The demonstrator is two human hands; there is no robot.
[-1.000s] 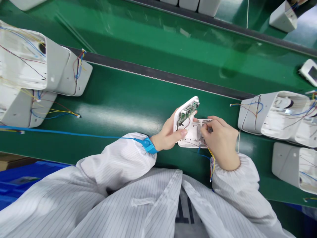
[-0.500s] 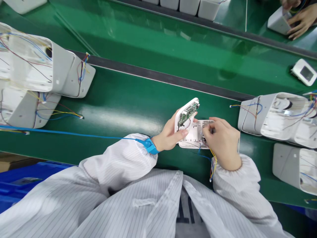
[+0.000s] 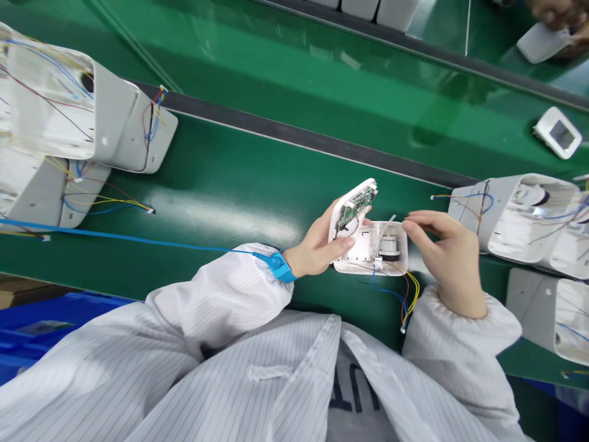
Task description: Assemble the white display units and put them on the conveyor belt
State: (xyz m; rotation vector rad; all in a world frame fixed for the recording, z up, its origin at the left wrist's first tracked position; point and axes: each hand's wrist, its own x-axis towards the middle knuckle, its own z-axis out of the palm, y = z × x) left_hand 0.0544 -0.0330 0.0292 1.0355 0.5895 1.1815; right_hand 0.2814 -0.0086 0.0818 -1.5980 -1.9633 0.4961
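Note:
My left hand is closed around a white plastic cover, thumb in front. A green circuit board is fixed to the cover's inner face, and the cover stands tilted up. Just below and to its right lies an open white housing, with a round white part with a black band inside. Red, yellow and blue wires trail from the housing to a small white connector. My right hand is just right of the housing, fingers stretched out and thumb slightly apart, with nothing visible between them.
White shells with loose wires stand stacked at the left, and more white shells stand at the right. A small white unit with a dark screen lies at the upper right. A blue wrist-strap cord runs left. Another person's hand works across the bench.
My right hand has moved out of the housing to the right and its fingers have straightened, uncovering the round white part. My left hand still holds the cover.

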